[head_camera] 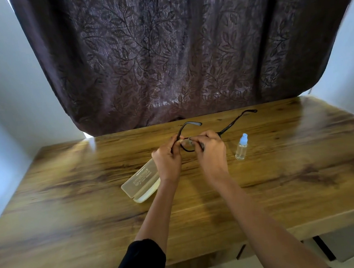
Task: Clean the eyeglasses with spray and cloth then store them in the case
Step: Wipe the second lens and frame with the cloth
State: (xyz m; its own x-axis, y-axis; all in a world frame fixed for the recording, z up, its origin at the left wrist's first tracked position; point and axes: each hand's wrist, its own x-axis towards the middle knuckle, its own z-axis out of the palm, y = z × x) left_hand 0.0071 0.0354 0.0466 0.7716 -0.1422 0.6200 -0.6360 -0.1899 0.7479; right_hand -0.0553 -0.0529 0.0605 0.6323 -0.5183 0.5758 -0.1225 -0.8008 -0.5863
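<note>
Black-framed eyeglasses (233, 122) are held above the wooden table (68, 187), temples unfolded and pointing away from me. My left hand (167, 159) grips the frame at its left end. My right hand (211, 150) pinches a lens with something pale grey between the fingers, likely the cloth, mostly hidden. A small clear spray bottle (241, 148) with a light blue cap stands upright just right of my right hand. A cream translucent glasses case (138, 183) lies shut on the table below my left hand, partly covered by my wrist.
A dark brown leaf-patterned curtain (164, 59) hangs behind the table's far edge. Pale walls stand on both sides. The table's near edge runs across the bottom, with a drawer handle (240, 252) beneath it.
</note>
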